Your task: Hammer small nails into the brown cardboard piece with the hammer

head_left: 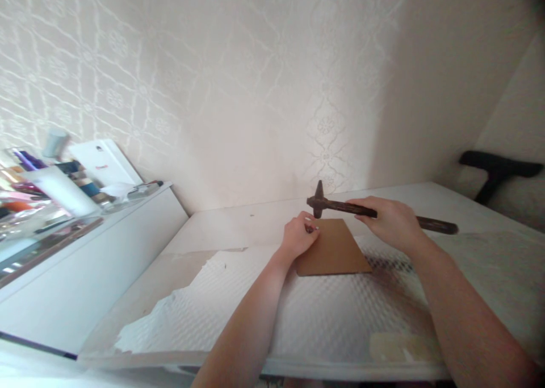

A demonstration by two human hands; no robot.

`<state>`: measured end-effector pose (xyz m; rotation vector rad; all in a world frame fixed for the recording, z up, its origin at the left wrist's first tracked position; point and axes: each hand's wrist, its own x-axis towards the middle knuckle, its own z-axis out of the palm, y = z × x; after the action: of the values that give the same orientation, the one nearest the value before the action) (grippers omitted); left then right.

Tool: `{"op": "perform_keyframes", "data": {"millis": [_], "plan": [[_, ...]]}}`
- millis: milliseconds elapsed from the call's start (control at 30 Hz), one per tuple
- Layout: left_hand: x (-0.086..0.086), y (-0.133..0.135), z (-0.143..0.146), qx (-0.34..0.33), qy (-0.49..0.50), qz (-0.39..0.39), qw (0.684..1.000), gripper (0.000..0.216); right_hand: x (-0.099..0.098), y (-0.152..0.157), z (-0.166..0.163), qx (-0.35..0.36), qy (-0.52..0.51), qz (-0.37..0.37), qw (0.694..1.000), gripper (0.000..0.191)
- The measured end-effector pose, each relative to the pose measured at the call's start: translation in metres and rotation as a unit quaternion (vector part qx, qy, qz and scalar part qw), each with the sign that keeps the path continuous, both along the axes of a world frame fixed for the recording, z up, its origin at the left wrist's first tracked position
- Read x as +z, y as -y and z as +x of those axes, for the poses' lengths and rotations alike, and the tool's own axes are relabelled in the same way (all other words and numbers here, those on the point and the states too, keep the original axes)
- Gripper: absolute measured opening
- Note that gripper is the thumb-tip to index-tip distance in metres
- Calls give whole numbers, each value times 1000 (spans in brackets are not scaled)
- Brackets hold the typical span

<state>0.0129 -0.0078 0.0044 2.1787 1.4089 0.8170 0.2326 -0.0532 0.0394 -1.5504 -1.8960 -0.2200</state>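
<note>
My right hand [394, 222] grips the handle of a dark, rusty hammer [336, 206], whose head hangs just above the far left corner of a brown board [334, 251]. My left hand [298, 236] rests at that same corner with its fingertips pinched together on something small I cannot make out, right under the hammer head. The board lies flat on a white textured sheet [264, 314] that covers the table.
The white table [238, 223] runs to the patterned wall. At the left stands a white cabinet [85, 263] crowded with bottles, tubes and a white box. A black object [496, 169] leans at the far right. The sheet is torn along its left edge.
</note>
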Motion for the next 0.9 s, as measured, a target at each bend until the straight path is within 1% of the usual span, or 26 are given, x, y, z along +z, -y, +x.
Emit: {"op": "perform_keyframes", "data": {"millis": [67, 167, 267, 367, 500, 633, 767, 900], "plan": [[0, 0, 0, 0, 0, -7, 1000, 24, 0, 0, 1, 19, -12, 1, 1000, 32], [-1, -1, 0, 0, 3, -12, 1000, 26, -1, 0, 0, 37, -3, -25, 999, 33], [-2, -2, 0, 3, 9, -11, 1000, 28, 0, 1, -1, 29, 9, -36, 999, 34], [-3, -3, 0, -1, 13, -14, 1000, 30, 1, 2, -2, 25, -2, -40, 999, 34], [-3, -3, 0, -7, 21, -12, 1000, 28, 1, 2, -2, 19, 7, -61, 998, 34], [-3, -2, 1, -9, 20, -8, 1000, 26, -1, 1, -1, 18, -6, -51, 999, 33], [-4, -2, 0, -8, 23, -5, 1000, 26, -2, 0, 1, 25, -8, -57, 998, 33], [-4, -3, 0, -9, 18, -4, 1000, 26, -3, -1, 2, 19, -34, -39, 998, 32]]}}
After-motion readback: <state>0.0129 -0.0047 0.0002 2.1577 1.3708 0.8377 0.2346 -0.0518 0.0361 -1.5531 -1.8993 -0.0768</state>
